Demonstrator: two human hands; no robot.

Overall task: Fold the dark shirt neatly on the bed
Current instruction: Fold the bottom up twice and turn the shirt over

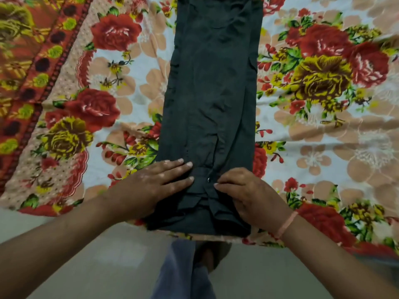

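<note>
The dark shirt (212, 89) lies on the bed as a long narrow strip, its sides folded in, running from the near edge away to the top of the view. A small metal snap shows on a cuff at its near end. My left hand (149, 184) rests flat on the near left part of the shirt, fingers spread and pointing right. My right hand (248, 190) presses on the near right part, fingertips touching the folded cuff beside the snap. A pink band circles my right wrist.
A floral bedsheet (319, 87) with red and yellow roses covers the bed; an orange patterned border (32, 61) runs along the left. The bed's near edge (216, 236) lies just below the shirt. Grey floor (108, 266) and my legs in blue trousers (179, 272) show below.
</note>
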